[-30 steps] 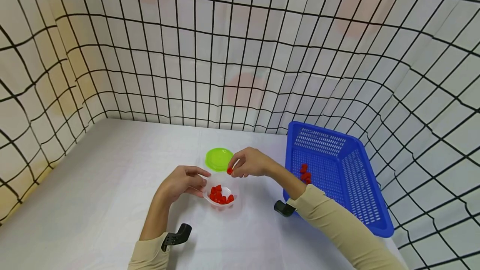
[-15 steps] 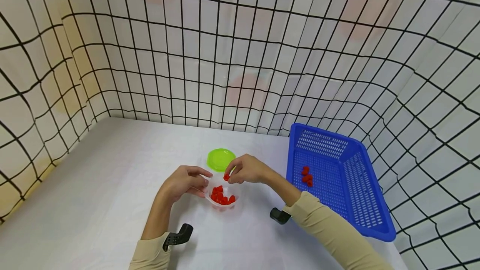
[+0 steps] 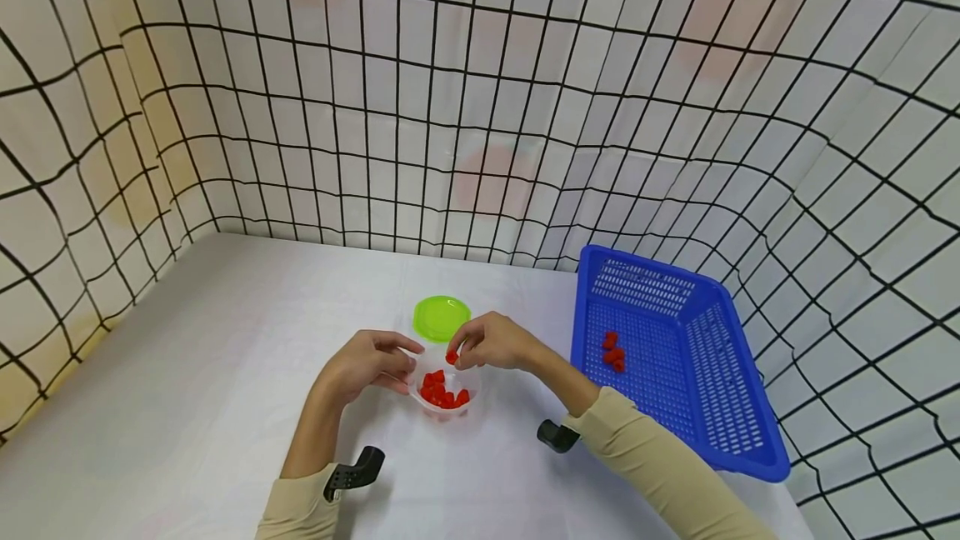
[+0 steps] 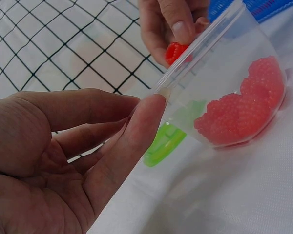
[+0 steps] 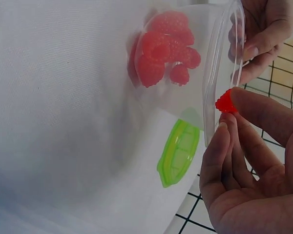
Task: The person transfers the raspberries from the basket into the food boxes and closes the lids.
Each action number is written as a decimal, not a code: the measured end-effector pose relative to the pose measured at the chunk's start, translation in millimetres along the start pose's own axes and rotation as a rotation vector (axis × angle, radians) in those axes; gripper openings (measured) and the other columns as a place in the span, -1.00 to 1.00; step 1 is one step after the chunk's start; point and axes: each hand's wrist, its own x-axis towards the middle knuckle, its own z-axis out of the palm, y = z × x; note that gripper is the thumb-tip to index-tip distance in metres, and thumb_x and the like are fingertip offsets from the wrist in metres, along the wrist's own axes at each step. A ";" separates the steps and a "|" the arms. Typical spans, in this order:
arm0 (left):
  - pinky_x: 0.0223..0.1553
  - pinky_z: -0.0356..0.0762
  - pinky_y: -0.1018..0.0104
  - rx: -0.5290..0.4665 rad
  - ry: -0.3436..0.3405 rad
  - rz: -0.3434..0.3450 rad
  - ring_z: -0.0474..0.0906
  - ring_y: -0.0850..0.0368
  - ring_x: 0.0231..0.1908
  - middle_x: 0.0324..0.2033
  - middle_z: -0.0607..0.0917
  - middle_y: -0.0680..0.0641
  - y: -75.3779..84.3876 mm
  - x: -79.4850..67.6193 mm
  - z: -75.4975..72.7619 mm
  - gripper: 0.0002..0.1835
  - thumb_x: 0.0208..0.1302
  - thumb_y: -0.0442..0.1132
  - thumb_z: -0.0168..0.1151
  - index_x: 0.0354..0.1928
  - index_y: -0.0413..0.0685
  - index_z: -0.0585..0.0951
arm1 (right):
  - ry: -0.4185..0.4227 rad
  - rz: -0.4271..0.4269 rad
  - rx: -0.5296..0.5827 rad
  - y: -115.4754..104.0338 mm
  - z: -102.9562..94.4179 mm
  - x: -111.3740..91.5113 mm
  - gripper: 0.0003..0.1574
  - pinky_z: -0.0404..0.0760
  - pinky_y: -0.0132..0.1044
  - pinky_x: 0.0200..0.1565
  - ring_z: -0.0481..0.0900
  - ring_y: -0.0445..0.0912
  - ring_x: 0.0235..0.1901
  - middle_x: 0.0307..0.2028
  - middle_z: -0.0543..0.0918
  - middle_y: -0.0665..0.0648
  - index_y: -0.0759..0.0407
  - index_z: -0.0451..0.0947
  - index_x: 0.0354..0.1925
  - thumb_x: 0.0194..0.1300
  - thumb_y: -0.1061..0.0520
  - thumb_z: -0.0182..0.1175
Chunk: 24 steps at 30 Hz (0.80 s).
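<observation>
A clear plastic bowl (image 4: 227,61) stands on the white cloth with several red raspberries (image 3: 442,394) in its bottom. My left hand (image 3: 367,367) pinches the bowl's rim on its left side, thumb against the near face of the rim in the left wrist view. Between thumb and fingertips, my right hand (image 3: 497,342) holds one raspberry (image 5: 225,101). That raspberry is at the bowl's mouth, above the ones inside. Just behind the bowl lies a bright green lid (image 3: 442,319), flat on the table.
At the right stands a blue plastic basket (image 3: 656,265) with several raspberries (image 3: 613,352) on its floor. Black wire netting (image 3: 450,140) before a white sheet encloses the table at the back and sides. Both wrists carry black camera mounts.
My right hand has come down and slightly left with the raspberry, from near the lid to the bowl's mouth, then barely moved in the last half second. The left hand has kept its place at the rim.
</observation>
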 end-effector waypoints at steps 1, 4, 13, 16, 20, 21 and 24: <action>-0.30 0.79 0.21 0.001 0.001 -0.002 0.61 0.06 -0.39 -0.38 0.66 -0.13 0.1 -0.1 -0.3 -0.64 0.36 -0.38 0.18 0.14 -0.45 0.59 | 0.001 0.001 0.001 0.3 0.2 0.1 -0.83 0.72 0.00 -0.06 0.64 -0.08 -0.32 -0.40 0.74 0.01 0.08 0.75 -0.17 0.23 0.18 0.38; -0.30 0.79 0.21 0.001 0.005 -0.003 0.61 0.06 -0.39 -0.38 0.67 -0.13 -0.1 -0.2 -0.5 -0.64 0.36 -0.38 0.18 0.13 -0.45 0.59 | 0.005 0.003 0.004 0.8 0.8 0.4 -0.83 0.72 -0.02 -0.06 0.63 -0.09 -0.32 -0.40 0.74 0.01 0.08 0.76 -0.17 0.23 0.17 0.38; -0.29 0.79 0.21 0.007 0.008 -0.006 0.62 0.05 -0.40 -0.38 0.68 -0.14 -1.3 0.0 0.0 -0.65 0.37 -0.37 0.17 0.12 -0.44 0.60 | 0.022 0.016 0.018 1.6 2.6 0.0 -0.82 0.73 -0.08 -0.07 0.64 -0.12 -0.32 -0.41 0.74 0.03 0.09 0.76 -0.17 0.22 0.19 0.39; -0.29 0.79 0.21 0.010 0.006 -0.006 0.62 0.05 -0.39 -0.37 0.68 -0.14 -1.2 0.0 0.2 -0.65 0.37 -0.37 0.17 0.12 -0.44 0.61 | 0.023 0.017 0.020 2.1 2.8 -0.3 -0.81 0.72 -0.18 -0.12 0.64 -0.12 -0.32 -0.41 0.73 0.03 0.09 0.76 -0.16 0.22 0.19 0.40; -0.29 0.79 0.19 0.005 0.003 0.003 0.61 0.05 -0.38 -0.36 0.67 -0.13 -0.8 -0.1 0.3 -0.65 0.37 -0.37 0.17 0.12 -0.43 0.61 | 0.018 0.015 0.020 3.7 2.7 0.1 -0.79 0.65 -0.29 -0.20 0.63 -0.13 -0.31 -0.41 0.72 0.03 0.10 0.75 -0.13 0.22 0.18 0.40; -0.30 0.79 0.19 0.003 0.003 0.005 0.61 0.05 -0.39 -0.37 0.67 -0.13 -0.9 -0.2 0.4 -0.66 0.37 -0.37 0.17 0.11 -0.42 0.61 | 0.018 0.015 0.018 4.3 2.6 0.3 -0.79 0.63 -0.31 -0.21 0.62 -0.13 -0.31 -0.41 0.71 0.02 0.10 0.75 -0.13 0.23 0.18 0.40; -0.30 0.79 0.20 0.002 0.005 0.003 0.61 0.05 -0.39 -0.37 0.67 -0.13 -0.6 -0.6 1.0 -0.65 0.38 -0.35 0.18 0.12 -0.41 0.61 | 0.015 0.014 0.013 5.6 2.5 0.3 -0.79 0.59 -0.34 -0.24 0.62 -0.13 -0.31 -0.40 0.70 0.02 0.09 0.75 -0.12 0.23 0.17 0.39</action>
